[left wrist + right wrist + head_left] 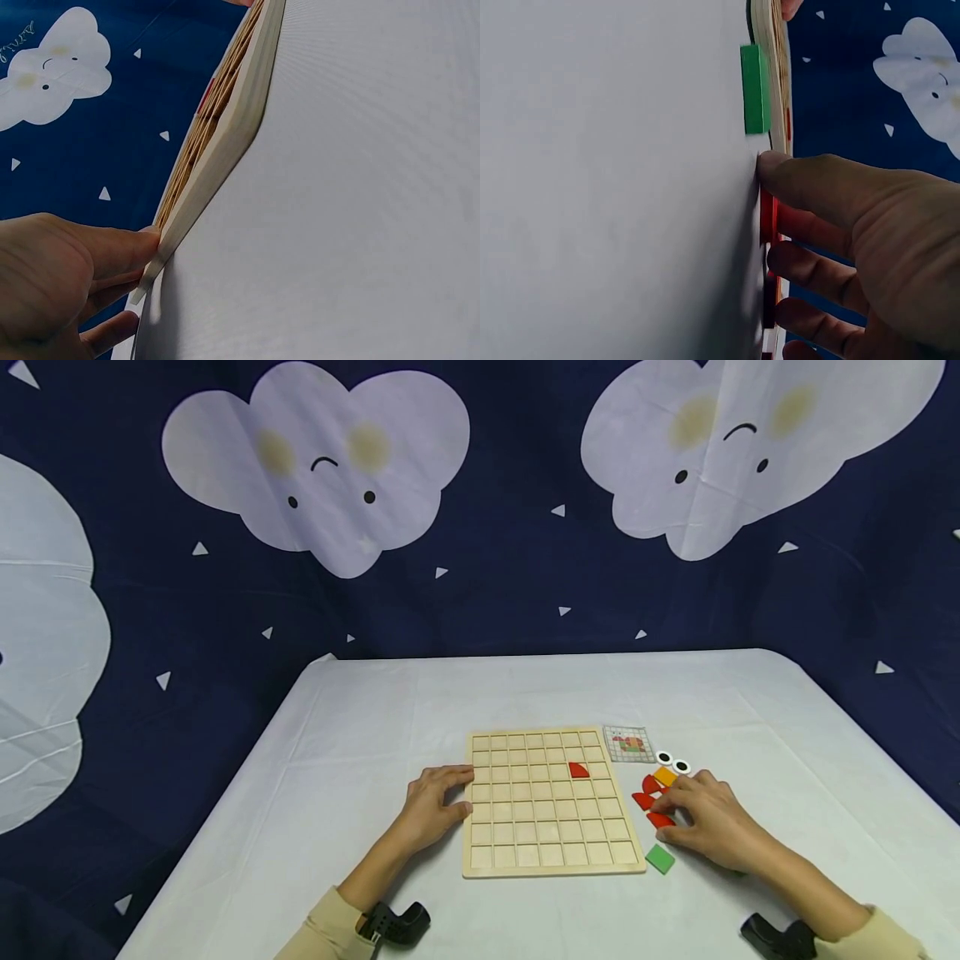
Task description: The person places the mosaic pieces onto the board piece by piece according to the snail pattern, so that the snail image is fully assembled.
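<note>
A wooden grid board (555, 872) lies on the white table, with one red quarter-round piece (578, 770) in a cell at its upper right. Against the board's left edge rests my left hand (435, 802), thumb and fingertips touching the rim; the left wrist view shows its thumb (127, 247) on that edge. To the right of the board, my right hand (708, 822) pinches a red piece (658, 820) between thumb and index finger, low at the table. More red pieces (649, 784) lie beside and partly under the fingers.
A green square (660, 859) lies near the board's lower right corner. Above the right hand are an orange piece (664, 777) and two white-and-black eye discs (681, 767). A small pattern card (630, 744) sits by the board's upper right corner. Dark cloud-print cloth (510, 610) hangs behind.
</note>
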The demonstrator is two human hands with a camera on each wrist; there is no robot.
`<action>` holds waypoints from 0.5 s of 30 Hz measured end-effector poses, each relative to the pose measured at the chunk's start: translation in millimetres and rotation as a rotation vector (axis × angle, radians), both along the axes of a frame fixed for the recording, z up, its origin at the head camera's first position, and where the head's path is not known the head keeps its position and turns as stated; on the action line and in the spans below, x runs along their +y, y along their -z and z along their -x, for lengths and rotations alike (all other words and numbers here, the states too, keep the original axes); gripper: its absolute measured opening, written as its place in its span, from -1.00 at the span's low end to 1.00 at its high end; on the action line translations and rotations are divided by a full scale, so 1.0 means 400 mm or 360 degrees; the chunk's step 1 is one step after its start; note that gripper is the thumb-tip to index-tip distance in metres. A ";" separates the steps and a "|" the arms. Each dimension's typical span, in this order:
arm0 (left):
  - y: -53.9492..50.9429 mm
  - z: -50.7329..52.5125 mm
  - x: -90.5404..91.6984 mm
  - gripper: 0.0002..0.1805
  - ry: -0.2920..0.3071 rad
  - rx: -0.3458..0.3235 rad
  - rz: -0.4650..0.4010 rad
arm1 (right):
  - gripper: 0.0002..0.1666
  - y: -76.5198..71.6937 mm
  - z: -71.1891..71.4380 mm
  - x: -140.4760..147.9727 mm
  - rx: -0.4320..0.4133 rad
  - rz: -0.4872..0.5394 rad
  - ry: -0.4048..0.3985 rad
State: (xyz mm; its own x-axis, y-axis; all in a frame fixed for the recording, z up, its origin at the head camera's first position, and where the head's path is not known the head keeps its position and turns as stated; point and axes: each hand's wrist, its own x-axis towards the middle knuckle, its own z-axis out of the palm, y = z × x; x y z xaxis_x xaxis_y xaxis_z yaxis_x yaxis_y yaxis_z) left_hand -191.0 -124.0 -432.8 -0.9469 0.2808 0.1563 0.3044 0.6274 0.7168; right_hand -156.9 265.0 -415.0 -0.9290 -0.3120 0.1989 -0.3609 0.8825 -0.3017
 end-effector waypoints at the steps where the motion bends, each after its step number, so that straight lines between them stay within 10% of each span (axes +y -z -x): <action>1: 0.000 0.000 0.000 -0.49 0.0001 -0.0001 0.0000 | -0.77 0.000 0.000 -0.002 0.0001 -0.0004 -0.0003; 15: 0.001 -0.001 0.000 -0.49 -0.0001 -0.0001 -0.0006 | -0.74 -0.004 -0.005 0.035 -0.0019 -0.0057 0.0128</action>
